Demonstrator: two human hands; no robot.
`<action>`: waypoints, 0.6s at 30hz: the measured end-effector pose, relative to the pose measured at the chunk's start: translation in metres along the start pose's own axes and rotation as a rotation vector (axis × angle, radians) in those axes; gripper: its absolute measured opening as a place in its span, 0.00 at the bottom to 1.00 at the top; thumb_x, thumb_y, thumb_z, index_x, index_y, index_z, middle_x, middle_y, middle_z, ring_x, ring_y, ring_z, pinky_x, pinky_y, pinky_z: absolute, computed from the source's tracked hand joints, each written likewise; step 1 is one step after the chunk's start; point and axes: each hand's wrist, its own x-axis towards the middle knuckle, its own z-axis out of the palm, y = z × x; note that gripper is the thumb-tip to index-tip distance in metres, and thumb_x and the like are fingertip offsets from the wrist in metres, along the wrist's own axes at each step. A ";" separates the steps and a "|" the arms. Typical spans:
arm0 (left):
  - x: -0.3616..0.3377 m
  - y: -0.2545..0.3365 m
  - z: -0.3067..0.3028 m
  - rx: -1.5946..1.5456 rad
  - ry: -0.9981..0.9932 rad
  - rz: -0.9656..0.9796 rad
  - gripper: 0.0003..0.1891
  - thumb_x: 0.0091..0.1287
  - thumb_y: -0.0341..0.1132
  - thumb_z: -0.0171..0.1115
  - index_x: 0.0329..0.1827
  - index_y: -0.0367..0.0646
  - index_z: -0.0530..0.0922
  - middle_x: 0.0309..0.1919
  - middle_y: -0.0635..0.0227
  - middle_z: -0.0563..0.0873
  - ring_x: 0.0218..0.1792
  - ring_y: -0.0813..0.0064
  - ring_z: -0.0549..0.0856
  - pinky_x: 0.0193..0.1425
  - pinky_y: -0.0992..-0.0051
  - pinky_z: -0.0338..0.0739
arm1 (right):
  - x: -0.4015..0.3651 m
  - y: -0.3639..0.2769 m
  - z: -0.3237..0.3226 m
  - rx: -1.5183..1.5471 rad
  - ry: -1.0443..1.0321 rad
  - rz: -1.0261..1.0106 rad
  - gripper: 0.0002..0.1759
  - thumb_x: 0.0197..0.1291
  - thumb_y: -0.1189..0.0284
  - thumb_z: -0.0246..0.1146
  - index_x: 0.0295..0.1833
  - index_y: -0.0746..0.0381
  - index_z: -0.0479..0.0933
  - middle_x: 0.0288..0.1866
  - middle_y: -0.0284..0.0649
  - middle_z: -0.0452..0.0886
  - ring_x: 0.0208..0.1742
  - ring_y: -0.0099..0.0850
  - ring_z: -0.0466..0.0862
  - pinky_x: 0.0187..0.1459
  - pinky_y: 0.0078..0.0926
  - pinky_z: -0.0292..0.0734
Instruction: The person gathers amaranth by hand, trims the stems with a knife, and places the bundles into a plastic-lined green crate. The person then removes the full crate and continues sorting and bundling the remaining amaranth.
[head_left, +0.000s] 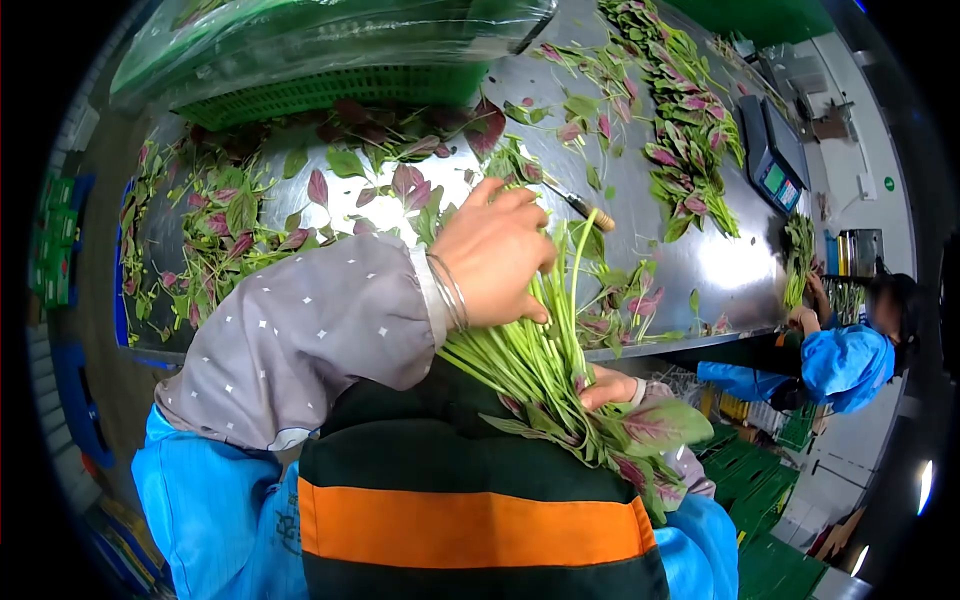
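Observation:
A bunch of amaranth [530, 345] with pale green stems and purple-veined leaves lies slantwise in front of my apron. My right hand [607, 387] is closed around its leafy lower part, partly hidden behind stems and leaves. At the upper stem ends, my left hand [495, 255] curls its fingers, with stems between thumb and forefinger. One stem stands apart from the others, beside these fingers. Just beyond them, a knife [592, 212] with a wooden handle lies on the metal table [735, 260]. Loose amaranth leaves [405, 185] are scattered around it.
A green crate [330, 95] covered with clear plastic stands at the back left. Rows of amaranth bunches [690, 130] lie at the back right, beside a digital scale [775, 160]. Another person [850, 360] in blue handles greens at the table's right end.

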 end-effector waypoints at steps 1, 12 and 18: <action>-0.001 -0.003 0.005 -0.013 0.007 0.085 0.23 0.39 0.48 0.74 0.38 0.49 0.80 0.42 0.62 0.79 0.57 0.61 0.71 0.65 0.55 0.54 | 0.001 -0.002 0.001 -0.012 0.008 -0.003 0.47 0.49 0.62 0.66 0.70 0.66 0.49 0.67 0.45 0.60 0.67 0.34 0.60 0.66 0.32 0.51; 0.018 -0.007 0.007 -0.435 -0.223 0.180 0.05 0.50 0.33 0.67 0.30 0.52 0.84 0.24 0.70 0.83 0.30 0.67 0.81 0.39 0.69 0.73 | 0.009 -0.009 -0.002 -0.117 -0.030 -0.036 0.46 0.50 0.62 0.66 0.69 0.67 0.50 0.65 0.44 0.62 0.65 0.33 0.61 0.65 0.31 0.54; 0.023 -0.082 -0.058 0.584 0.084 -0.137 0.06 0.49 0.28 0.64 0.29 0.50 0.83 0.23 0.66 0.83 0.30 0.61 0.81 0.36 0.68 0.74 | 0.009 -0.020 0.010 -0.216 0.041 -0.083 0.34 0.53 0.67 0.63 0.64 0.66 0.59 0.57 0.42 0.71 0.56 0.29 0.69 0.57 0.28 0.63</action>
